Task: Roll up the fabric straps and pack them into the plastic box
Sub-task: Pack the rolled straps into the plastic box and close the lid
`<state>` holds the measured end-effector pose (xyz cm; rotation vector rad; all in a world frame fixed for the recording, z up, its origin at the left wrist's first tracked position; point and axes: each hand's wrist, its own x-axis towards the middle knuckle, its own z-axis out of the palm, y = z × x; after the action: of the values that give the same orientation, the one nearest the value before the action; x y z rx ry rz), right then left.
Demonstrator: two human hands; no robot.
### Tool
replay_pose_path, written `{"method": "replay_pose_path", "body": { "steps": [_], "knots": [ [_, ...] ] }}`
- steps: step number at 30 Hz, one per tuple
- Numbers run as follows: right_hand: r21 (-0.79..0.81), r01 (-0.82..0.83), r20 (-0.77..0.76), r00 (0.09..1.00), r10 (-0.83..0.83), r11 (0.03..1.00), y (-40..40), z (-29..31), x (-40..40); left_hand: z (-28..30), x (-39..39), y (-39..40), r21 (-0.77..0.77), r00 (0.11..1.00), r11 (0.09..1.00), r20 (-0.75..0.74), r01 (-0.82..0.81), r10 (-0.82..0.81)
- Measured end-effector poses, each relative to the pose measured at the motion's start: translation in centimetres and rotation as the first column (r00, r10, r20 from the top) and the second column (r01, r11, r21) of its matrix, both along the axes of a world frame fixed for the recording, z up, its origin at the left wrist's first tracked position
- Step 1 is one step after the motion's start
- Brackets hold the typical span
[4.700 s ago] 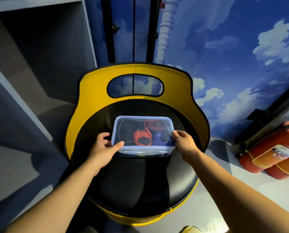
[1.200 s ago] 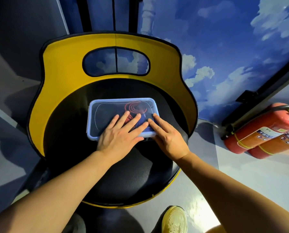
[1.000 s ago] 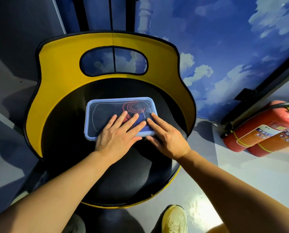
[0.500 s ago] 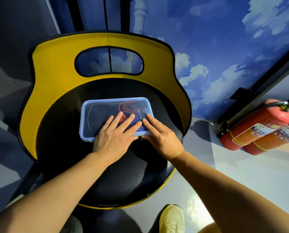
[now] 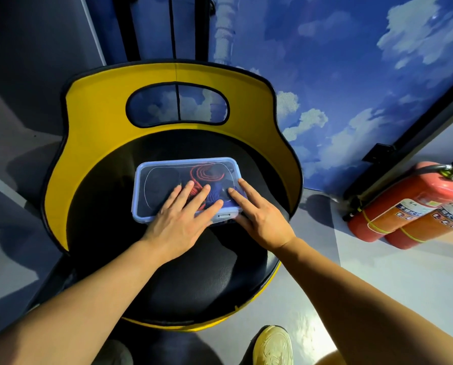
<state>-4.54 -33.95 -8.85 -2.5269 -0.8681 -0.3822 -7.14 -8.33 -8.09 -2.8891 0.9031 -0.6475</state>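
A clear plastic box (image 5: 154, 185) with a bluish lid lies on the black seat of a yellow-backed chair (image 5: 96, 119). Through the lid I see a coiled red strap (image 5: 207, 173) and a rolled blue strap (image 5: 216, 197) in its right half. My left hand (image 5: 181, 219) lies flat on the lid's near middle, fingers spread. My right hand (image 5: 259, 216) rests on the box's near right corner, two fingers stretched over the lid. Neither hand holds anything.
Two red fire extinguishers (image 5: 404, 204) lie on the pale floor at the right, against a blue sky-painted wall (image 5: 351, 61). A grey shelf unit (image 5: 22, 75) stands at the left. My yellow shoe (image 5: 272, 346) shows below the seat's front edge.
Earlier both hands gripped the box by its sides; since then they lie flat on top of the lid. Over the last second the hands have barely shifted; only the view moved slightly.
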Motion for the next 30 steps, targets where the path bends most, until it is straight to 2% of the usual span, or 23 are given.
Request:
{"method": "replay_pose_path", "body": {
  "steps": [7, 19, 27, 30],
  "knots": [
    [-0.042, -0.058, 0.005, 0.998, 0.059, 0.997, -0.34, 0.07, 0.53, -0.33, -0.08, 0.02, 0.002, 1.0, 1.0, -0.014, 0.002, -0.002],
    [0.006, -0.003, 0.009, 1.0, 0.003, 1.0, 0.33, 0.21, -0.03, 0.0, -0.04, -0.34, -0.076, 0.997, 0.997, -0.076, -0.01, 0.004],
    [-0.06, -0.043, 0.014, 0.999, 0.044, 0.997, 0.05, 0.45, -0.03, -0.61, 0.48, -0.75, -0.196, 0.999, 0.981, 0.04, -0.006, 0.014],
    [-0.031, -0.065, -0.014, 0.998, 0.065, 0.997, -0.03, 0.74, -0.45, -0.58, 0.42, -0.86, -0.224, 0.999, 0.974, 0.047, -0.012, 0.023]
  ]
}}
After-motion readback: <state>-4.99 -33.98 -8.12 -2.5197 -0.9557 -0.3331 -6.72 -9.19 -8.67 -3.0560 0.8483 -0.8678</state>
